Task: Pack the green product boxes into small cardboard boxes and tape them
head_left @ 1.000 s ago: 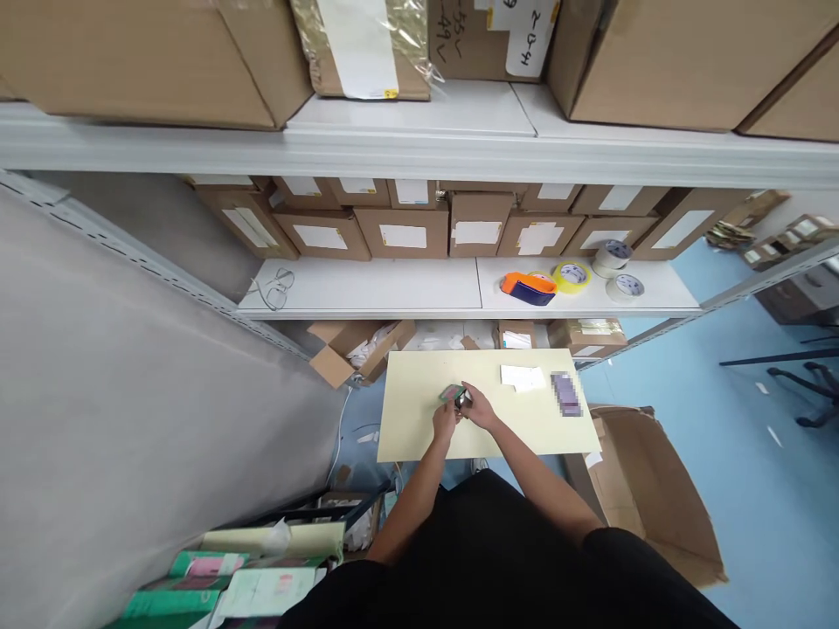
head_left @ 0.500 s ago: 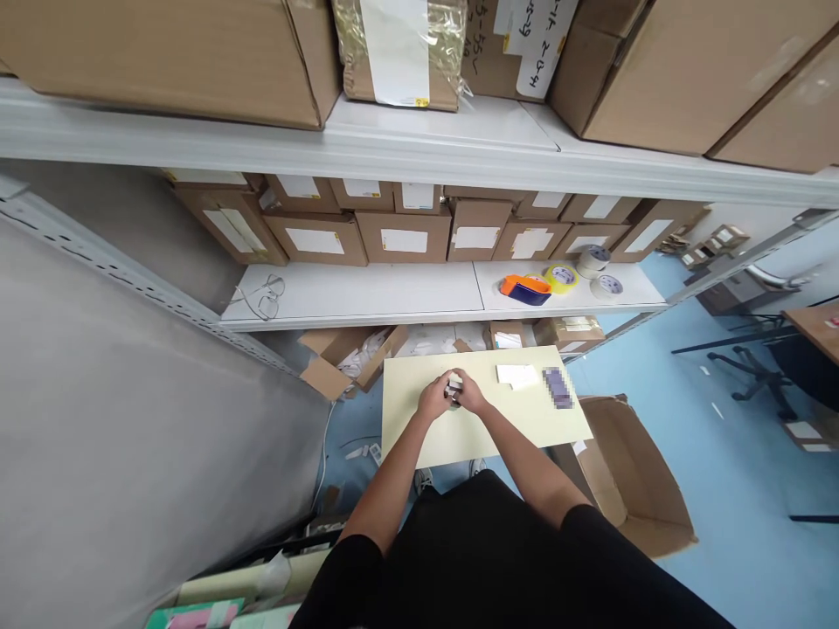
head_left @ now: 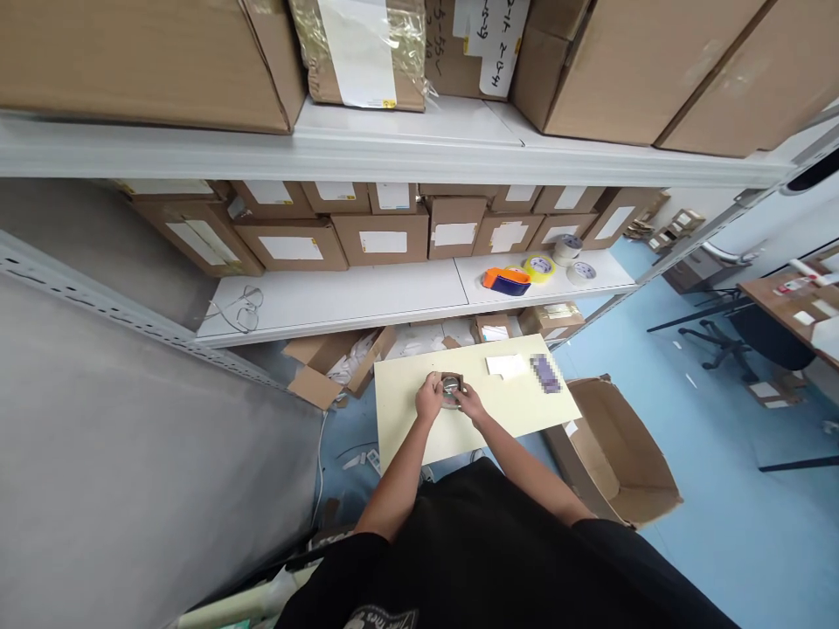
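Over a pale yellow board (head_left: 406,428), my left hand (head_left: 429,398) and my right hand (head_left: 470,404) hold a small brown, box-like thing with a round, glassy and silvery part (head_left: 451,385) at its middle. The left fingers are closed at its left edge. On the lower right side the right fingers pinch it. Its exact kind is too small to make out. To the right of my hands, white papers or cards (head_left: 504,365) lie on the board. Farther right on the board is a blurred-out purple-grey rectangle (head_left: 545,374).
A white shelf (head_left: 341,301) beyond the board bears cardboard boxes (head_left: 380,238), tape rolls (head_left: 539,267), an orange and blue tape dispenser (head_left: 507,280) and clear-looking eyeglasses (head_left: 246,310). A large open carton (head_left: 622,445) stands at right, a smaller open carton (head_left: 341,358) at left.
My hands have moved slightly apart around the small thing, and its brown edges and round glassy part now show more. The camera view has turned a little to the right.
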A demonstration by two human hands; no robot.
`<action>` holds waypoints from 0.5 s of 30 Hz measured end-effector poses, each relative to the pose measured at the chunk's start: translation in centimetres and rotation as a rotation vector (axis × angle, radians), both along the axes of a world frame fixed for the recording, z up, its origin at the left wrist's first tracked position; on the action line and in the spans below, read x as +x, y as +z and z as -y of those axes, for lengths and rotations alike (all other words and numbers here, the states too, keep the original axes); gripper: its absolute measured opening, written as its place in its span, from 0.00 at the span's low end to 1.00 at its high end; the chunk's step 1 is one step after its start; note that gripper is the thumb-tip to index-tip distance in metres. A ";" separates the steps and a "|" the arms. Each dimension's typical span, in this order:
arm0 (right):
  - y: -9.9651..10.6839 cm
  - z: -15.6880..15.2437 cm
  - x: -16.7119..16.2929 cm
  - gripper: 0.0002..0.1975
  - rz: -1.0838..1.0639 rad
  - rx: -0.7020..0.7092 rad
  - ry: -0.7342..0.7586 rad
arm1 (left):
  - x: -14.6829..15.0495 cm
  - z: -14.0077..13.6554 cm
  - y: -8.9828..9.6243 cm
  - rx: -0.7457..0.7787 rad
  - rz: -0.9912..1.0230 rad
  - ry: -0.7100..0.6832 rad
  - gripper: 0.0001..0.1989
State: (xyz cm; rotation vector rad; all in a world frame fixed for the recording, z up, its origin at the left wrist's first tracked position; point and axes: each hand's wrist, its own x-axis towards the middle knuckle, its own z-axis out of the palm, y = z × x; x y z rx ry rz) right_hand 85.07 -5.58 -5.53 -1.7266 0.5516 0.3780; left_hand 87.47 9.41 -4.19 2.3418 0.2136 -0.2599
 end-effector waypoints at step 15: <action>-2.4 2.3 1.2 0.27 0.117 0.019 -0.242 | -1.1 0.8 -1.9 -0.160 0.033 -0.364 0.50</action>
